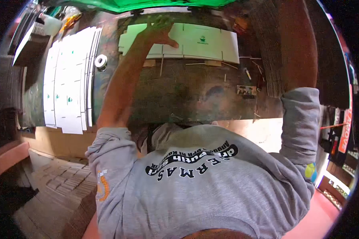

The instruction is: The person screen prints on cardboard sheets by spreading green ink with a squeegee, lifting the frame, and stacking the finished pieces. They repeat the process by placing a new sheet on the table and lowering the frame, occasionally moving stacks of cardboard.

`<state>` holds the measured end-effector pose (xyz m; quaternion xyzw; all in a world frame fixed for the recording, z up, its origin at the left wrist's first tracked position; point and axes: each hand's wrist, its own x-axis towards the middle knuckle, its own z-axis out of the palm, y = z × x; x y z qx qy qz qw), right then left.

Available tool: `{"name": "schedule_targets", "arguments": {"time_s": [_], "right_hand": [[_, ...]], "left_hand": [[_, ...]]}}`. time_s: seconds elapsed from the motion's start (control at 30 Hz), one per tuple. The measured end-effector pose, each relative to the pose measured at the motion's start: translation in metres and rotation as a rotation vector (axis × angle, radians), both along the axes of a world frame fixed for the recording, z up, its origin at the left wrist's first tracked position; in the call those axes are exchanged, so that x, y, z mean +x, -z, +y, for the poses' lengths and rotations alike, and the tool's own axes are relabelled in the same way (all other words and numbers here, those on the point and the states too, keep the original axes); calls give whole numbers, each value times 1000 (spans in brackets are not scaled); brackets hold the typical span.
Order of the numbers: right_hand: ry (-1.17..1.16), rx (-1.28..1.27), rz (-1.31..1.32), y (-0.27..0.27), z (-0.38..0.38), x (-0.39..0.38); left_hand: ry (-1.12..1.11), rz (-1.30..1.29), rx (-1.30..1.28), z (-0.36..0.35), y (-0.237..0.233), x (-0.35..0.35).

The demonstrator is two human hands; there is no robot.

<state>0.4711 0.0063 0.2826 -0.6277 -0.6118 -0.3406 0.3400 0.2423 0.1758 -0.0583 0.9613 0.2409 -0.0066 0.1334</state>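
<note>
A flat white carton blank (215, 42) with a green bowl logo lies across the far part of the dark work table (179, 93). On its left part rests my left hand (160, 32), open, thumb held out to the side and fingers pointing to the far edge. Green-tinted shade dims those fingertips. My right arm (299, 51) reaches up past the top edge of the picture, so the hand itself is out of sight. Beside that arm stand stacks of brown cardboard (270, 59).
Overlapping white printed blanks (70, 79) pile up at left, with a white tape roll (101, 61) next to them. A small box (246, 91), a pale stick-like tool (248, 73) and thin strips lie at right. Something bright green (155, 4) spans the top.
</note>
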Motion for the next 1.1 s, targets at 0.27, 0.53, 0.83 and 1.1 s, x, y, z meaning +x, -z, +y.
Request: {"name": "schedule_targets", "arguments": {"time_s": [0.27, 0.53, 0.83, 1.1], "right_hand": [[-51, -52, -64, -9, 10, 0], [-179, -121, -176, -15, 49, 5], [-331, -131, -315, -33, 99, 14], [-419, -129, -313, -45, 112, 22]], "left_hand": [[-38, 91, 252, -25, -47, 2], [39, -168, 78, -113, -140, -76], [-865, -1002, -343, -205, -168, -314], [-1066, -2409, -456, -95, -124, -379]]}}
